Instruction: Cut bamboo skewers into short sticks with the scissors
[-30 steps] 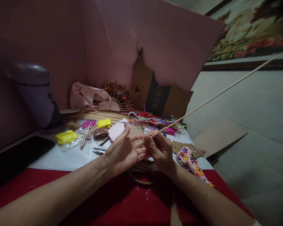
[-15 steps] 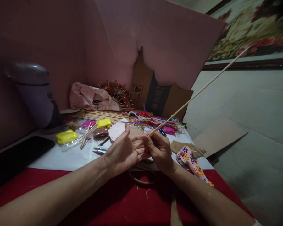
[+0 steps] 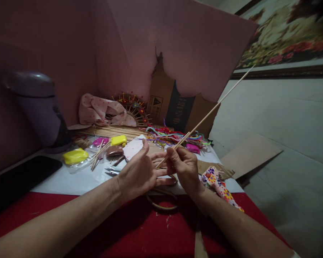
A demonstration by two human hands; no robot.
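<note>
So the biggest thing here is the pink wall (image 3: 140, 50) at the back, then the surface (image 3: 150, 233), covered in red with a white sheet (image 3: 61, 184) laid over the far part. There's a framed picture (image 3: 288, 36) up on the right. A torn piece of cardboard (image 3: 179, 104) with a dark blue band stands against the pink. Over on the left are a purple bottle (image 3: 39, 111), upright, and a black phone (image 3: 27, 181) lying flat. A bunched pink dotted cloth (image 3: 94, 109) sits at the back, beside a round thing stuck with little sticks and flowers (image 3: 136, 105).

Hands: the left hand (image 3: 141, 173) is palm up, its fingers spread apart. The right hand (image 3: 187, 168) has thumb and fingers clamped on a long thin stick (image 3: 218, 104), slanting up to the right in mid-air over the surface. Its lower end is right by the left hand's fingers; can't tell if it's touching. Looks like a shorter stick (image 3: 185, 137) is pinched right alongside it.

Smaller stuff: a pile of sticks (image 3: 107, 132), a tangle of colourful strings (image 3: 167, 135), some flowery fabric (image 3: 216, 182) near the right wrist, scissors (image 3: 111, 171) partly hidden by the left hand, and two yellow lumps (image 3: 75, 156).
</note>
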